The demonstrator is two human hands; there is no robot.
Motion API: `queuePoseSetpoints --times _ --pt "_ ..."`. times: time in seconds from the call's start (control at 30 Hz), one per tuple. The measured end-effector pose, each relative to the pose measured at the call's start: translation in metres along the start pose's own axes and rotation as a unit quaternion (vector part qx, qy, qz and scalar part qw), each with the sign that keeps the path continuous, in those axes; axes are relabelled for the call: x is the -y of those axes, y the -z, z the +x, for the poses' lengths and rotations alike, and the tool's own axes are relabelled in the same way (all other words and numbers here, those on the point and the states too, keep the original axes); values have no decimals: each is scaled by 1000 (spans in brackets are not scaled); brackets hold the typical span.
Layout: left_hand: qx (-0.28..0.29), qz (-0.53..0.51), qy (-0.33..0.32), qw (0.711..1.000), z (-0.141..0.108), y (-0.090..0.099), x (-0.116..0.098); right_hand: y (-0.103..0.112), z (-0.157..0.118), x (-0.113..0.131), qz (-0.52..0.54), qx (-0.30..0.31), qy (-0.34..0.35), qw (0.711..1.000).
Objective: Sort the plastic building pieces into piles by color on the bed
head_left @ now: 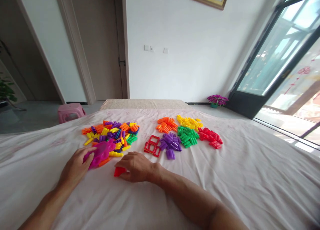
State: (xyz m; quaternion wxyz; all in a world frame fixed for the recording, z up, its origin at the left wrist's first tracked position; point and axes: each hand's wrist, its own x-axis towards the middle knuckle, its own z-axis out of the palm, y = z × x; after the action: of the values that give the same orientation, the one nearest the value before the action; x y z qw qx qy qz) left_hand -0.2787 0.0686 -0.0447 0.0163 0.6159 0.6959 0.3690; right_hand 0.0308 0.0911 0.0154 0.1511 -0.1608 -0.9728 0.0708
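Observation:
My left hand [79, 162] grips a flat magenta plastic piece [101, 153] with rounded lobes, held at the near edge of a mixed pile of toy pieces [117, 131]. To its right, my right hand [136, 166] is closed on a small red plastic piece [119, 171], low over the cloth; the fingers partly hide its shape. The mixed pile has orange, yellow, purple, green and dark blue tubes. Beyond my right hand lie red square frames [152, 146], beside a heap of purple tubes [170, 143].
Sorted heaps of orange [167, 125], yellow [189, 122], green [188, 136] and red tubes [210, 137] lie to the right on a pale, wrinkled cloth [225, 183]. Past the cloth's far left stands a pink stool [71, 112]. A potted purple plant [217, 100] sits by the wall.

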Motion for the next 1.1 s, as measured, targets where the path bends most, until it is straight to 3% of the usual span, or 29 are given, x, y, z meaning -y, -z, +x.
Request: queuePoseSetpoints --times 0.1,0.27,0.4,0.5,0.7,0.83,0.93,1.03,1.1 --pt "5 -5 7 1000 -1 0 -1 17 -2 -12 15 -22 -3 1000" --pt "17 -9 18 1000 -2 -1 1 56 -21 -55 37 -171 -149 973" --pt "20 -16 19 999 0 -3 6 74 -54 -105 44 -321 -301 897" --pt "21 -18 15 999 1 -4 8 82 -88 -144 65 -381 -395 833" --pt "23 -9 6 1000 1 -5 11 106 -182 -196 -36 -397 -565 722" --pt "32 -4 -8 999 0 -3 4 124 -245 -214 -105 -401 -630 657" --pt "55 13 -13 998 -3 0 -8 128 -271 -219 -145 -387 -669 618" --pt "67 42 -48 996 -6 2 -19 123 -266 -214 -162 -377 -672 616" --pt "70 57 -63 994 -8 2 -23 116 -245 -205 -154 -377 -641 651"
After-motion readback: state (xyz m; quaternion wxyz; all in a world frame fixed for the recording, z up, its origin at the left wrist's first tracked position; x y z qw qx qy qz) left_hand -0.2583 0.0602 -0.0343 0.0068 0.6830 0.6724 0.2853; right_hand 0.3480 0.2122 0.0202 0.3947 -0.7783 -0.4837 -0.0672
